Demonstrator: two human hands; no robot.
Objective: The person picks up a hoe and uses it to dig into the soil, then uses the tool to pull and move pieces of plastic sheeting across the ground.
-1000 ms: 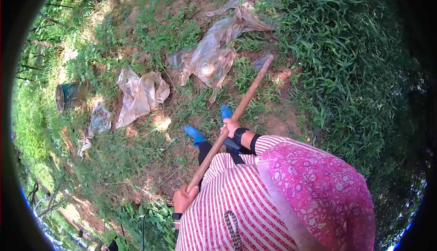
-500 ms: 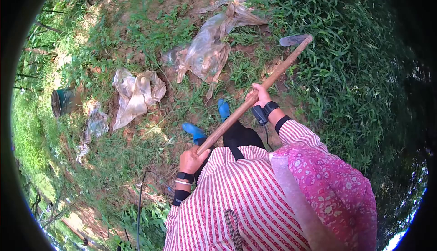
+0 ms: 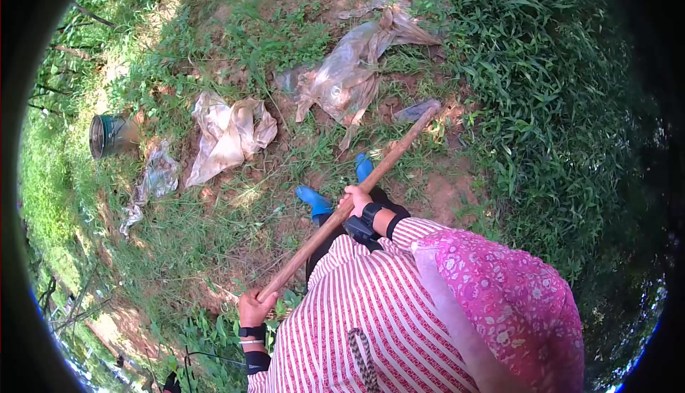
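A hoe with a long wooden handle (image 3: 307,245) runs diagonally across the front of my body. My left hand (image 3: 252,309) is closed around its butt end, low at the left beside my striped shirt. Farther up the shaft, my right hand (image 3: 354,200) grips it in front of my legs. The hoe's flat metal blade (image 3: 417,110) is at the far end, over the grass and bare soil beyond my blue boots (image 3: 314,200). Dark bands circle both wrists, and a small black device hangs at the right one.
A large crumpled plastic sheet (image 3: 346,72) lies ahead, with a second sheet (image 3: 228,136) left of it. A smaller plastic piece (image 3: 158,172) and a green-rimmed bucket (image 3: 107,137) lie farther left. Dense leafy plants (image 3: 549,100) grow along the right.
The hoe has moved down and to the left, its blade coming from over the leafy plants to beside the large plastic sheet. Both hands have moved left with it, still gripping.
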